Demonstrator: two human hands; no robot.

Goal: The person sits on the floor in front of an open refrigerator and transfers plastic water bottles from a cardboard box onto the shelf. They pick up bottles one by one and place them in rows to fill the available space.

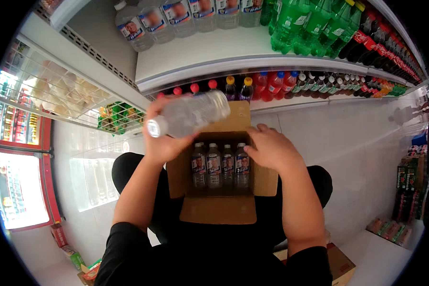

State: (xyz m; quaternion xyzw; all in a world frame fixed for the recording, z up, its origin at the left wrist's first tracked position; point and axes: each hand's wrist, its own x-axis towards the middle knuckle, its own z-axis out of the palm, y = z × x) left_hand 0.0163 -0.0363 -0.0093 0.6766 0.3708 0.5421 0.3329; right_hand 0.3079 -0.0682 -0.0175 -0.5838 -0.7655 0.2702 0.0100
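My left hand (pixel 164 139) is closed around a clear plastic bottle (pixel 196 112) with a white cap, tilted nearly sideways above an open cardboard box (pixel 218 211). The bottle is somewhat blurred, and no label shows on it. My right hand (pixel 268 146) is at the box's far right corner, over the right flap (pixel 265 180), holding nothing visible. Its thumb reaches over the opening near a bottle cap. Inside the box, several labelled clear bottles (pixel 213 166) stand in a row. The box sits between my knees with its flaps folded outward.
In front is a shelf (pixel 200 50) with a row of clear bottles (pixel 178 18), green soda bottles (pixel 289 26) and cola bottles (pixel 382 50). Coloured drinks (pixel 268 85) line the lower shelf. A wire rack (pixel 68 93) is left; a carton (pixel 338 264) lies behind on the right.
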